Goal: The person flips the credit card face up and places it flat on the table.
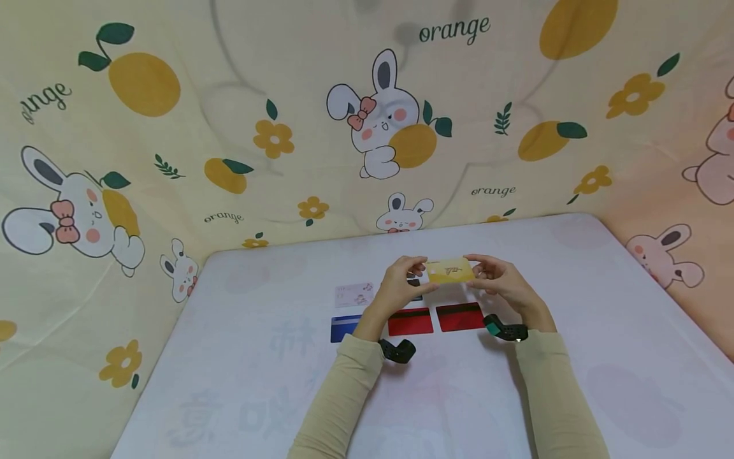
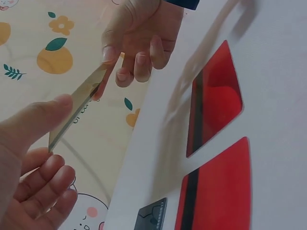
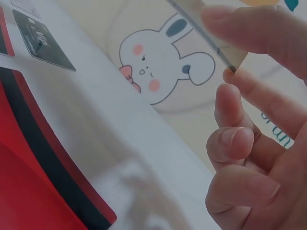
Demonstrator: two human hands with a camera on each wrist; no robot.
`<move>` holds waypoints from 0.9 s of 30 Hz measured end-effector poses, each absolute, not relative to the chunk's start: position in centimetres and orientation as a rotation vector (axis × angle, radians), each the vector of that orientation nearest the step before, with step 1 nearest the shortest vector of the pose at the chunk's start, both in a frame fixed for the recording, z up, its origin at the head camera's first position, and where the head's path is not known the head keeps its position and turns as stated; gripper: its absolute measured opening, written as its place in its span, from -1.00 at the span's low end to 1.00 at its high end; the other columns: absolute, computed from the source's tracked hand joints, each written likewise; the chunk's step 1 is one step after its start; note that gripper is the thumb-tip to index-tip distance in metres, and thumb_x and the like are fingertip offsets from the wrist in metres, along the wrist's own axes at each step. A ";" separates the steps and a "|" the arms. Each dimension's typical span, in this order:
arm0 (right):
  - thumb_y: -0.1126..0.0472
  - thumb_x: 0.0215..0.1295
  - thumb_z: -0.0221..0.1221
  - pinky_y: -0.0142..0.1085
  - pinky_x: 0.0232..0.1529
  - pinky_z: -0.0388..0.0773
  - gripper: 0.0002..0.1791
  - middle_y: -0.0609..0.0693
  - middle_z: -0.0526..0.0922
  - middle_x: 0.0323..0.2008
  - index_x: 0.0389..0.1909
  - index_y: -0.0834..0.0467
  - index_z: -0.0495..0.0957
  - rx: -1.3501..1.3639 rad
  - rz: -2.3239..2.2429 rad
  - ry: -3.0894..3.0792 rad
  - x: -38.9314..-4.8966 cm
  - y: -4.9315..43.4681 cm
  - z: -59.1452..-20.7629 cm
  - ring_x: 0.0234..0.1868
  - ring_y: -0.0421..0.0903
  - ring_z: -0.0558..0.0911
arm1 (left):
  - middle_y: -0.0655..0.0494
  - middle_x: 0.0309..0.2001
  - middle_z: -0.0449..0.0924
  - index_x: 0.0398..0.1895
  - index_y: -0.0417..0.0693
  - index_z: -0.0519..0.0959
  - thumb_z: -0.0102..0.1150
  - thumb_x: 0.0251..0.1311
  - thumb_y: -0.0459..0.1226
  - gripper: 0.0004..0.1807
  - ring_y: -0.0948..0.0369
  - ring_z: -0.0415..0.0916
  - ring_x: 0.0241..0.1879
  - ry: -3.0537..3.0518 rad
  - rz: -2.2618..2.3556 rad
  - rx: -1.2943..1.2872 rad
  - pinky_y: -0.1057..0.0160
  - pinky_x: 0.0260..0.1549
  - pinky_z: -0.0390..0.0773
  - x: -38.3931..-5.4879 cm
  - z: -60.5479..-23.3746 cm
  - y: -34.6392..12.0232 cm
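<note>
A yellow-gold card (image 1: 450, 271) is held up above the table between both hands. My left hand (image 1: 400, 282) pinches its left end between thumb and fingers. At the opposite end, my right hand (image 1: 507, 284) pinches it the same way, its other fingers loosely curled. Seen from the left wrist, the card (image 2: 76, 105) is tilted and nearly edge-on. Below the hands lie two red cards, a left one (image 1: 410, 322) and a right one (image 1: 461, 317), each with a black stripe. A dark card (image 3: 42, 40) lies behind them, partly hidden by my left hand in the head view.
On the white table (image 1: 258, 370), left of the red cards, a pale card with cartoon figures (image 1: 353, 295) lies behind a blue card (image 1: 345, 326), which my left forearm partly covers. A printed cloth (image 1: 321, 172) with rabbits and oranges stands along the table's back edge.
</note>
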State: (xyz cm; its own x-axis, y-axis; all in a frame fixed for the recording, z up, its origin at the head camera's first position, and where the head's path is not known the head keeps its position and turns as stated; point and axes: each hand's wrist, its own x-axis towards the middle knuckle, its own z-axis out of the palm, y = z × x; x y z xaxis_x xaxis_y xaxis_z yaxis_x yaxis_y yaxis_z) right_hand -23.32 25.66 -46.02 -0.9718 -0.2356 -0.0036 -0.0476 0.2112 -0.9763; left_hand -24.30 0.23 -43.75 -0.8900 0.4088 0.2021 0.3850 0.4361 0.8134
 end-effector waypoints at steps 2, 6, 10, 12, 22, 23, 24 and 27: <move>0.26 0.20 0.28 -0.43 -0.51 0.37 -0.37 -0.22 0.44 -0.39 0.30 0.18 0.33 -0.264 -1.843 2.334 -23.4 25.8 -46.0 -0.42 -0.29 0.39 | -0.10 -0.07 0.57 0.21 -0.22 0.47 0.42 0.03 -0.21 -0.35 0.12 0.56 -0.12 2.639 1.475 0.704 0.24 -0.01 0.62 -24.3 -43.9 0.3; 0.20 0.21 0.29 -0.43 -0.52 0.34 -0.35 -0.24 0.48 -0.43 0.32 0.16 0.32 -0.237 -1.794 2.352 -23.3 26.0 -46.1 -0.44 -0.26 0.39 | -0.07 -0.19 0.58 0.21 -0.21 0.48 0.44 0.01 -0.21 -0.35 0.25 0.51 -0.29 2.628 1.472 0.685 0.44 -0.23 0.58 -24.4 -44.3 0.5; 0.17 0.21 0.29 -0.43 -0.51 0.36 -0.30 -0.24 0.48 -0.44 0.35 0.18 0.28 -0.224 -1.736 2.386 -23.1 26.2 -46.0 -0.42 -0.21 0.40 | -0.07 -0.28 0.58 0.20 -0.21 0.48 0.44 0.00 -0.21 -0.35 0.37 0.41 -0.42 2.623 1.477 0.690 0.56 -0.37 0.44 -24.4 -44.7 0.8; 0.16 0.21 0.29 -0.43 -0.51 0.38 -0.29 -0.22 0.48 -0.45 0.36 0.20 0.27 -0.216 -1.700 2.401 -23.1 26.2 -46.0 -0.43 -0.19 0.41 | -0.07 -0.32 0.56 0.20 -0.23 0.48 0.44 0.01 -0.22 -0.35 0.39 0.35 -0.46 2.615 1.482 0.688 0.57 -0.42 0.38 -24.4 -45.0 1.0; 0.16 0.19 0.30 -0.42 -0.44 0.41 -0.26 -0.10 0.42 -0.44 0.38 0.19 0.27 -0.164 -1.585 2.427 -23.3 26.4 -46.4 -0.41 -0.22 0.40 | 0.03 -0.49 0.47 0.20 -0.17 0.49 0.42 0.03 -0.18 -0.37 0.38 0.25 -0.53 2.663 1.394 0.670 0.53 -0.48 0.28 -24.4 -46.3 1.4; 0.16 0.20 0.30 -0.42 -0.43 0.42 -0.26 -0.08 0.41 -0.43 0.38 0.20 0.27 -0.170 -1.576 2.433 -23.3 26.3 -46.5 -0.40 -0.22 0.40 | 0.05 -0.49 0.45 0.21 -0.16 0.49 0.41 0.03 -0.17 -0.37 0.38 0.25 -0.52 2.666 1.385 0.664 0.52 -0.47 0.27 -24.5 -46.4 1.5; 0.16 0.20 0.30 -0.42 -0.41 0.41 -0.26 -0.07 0.41 -0.43 0.38 0.20 0.27 -0.168 -1.568 2.437 -23.3 26.3 -46.5 -0.39 -0.22 0.39 | 0.06 -0.50 0.44 0.21 -0.16 0.49 0.41 0.04 -0.16 -0.37 0.38 0.24 -0.53 2.671 1.374 0.655 0.51 -0.47 0.27 -24.5 -46.6 1.5; 0.13 0.20 0.30 -0.43 -0.38 0.41 -0.25 -0.05 0.41 -0.41 0.39 0.19 0.26 -0.162 -1.539 2.438 -23.4 26.2 -46.8 -0.35 -0.23 0.38 | 0.05 -0.50 0.42 0.21 -0.14 0.49 0.41 0.04 -0.14 -0.37 0.37 0.22 -0.53 2.676 1.349 0.622 0.50 -0.47 0.25 -24.4 -46.8 1.4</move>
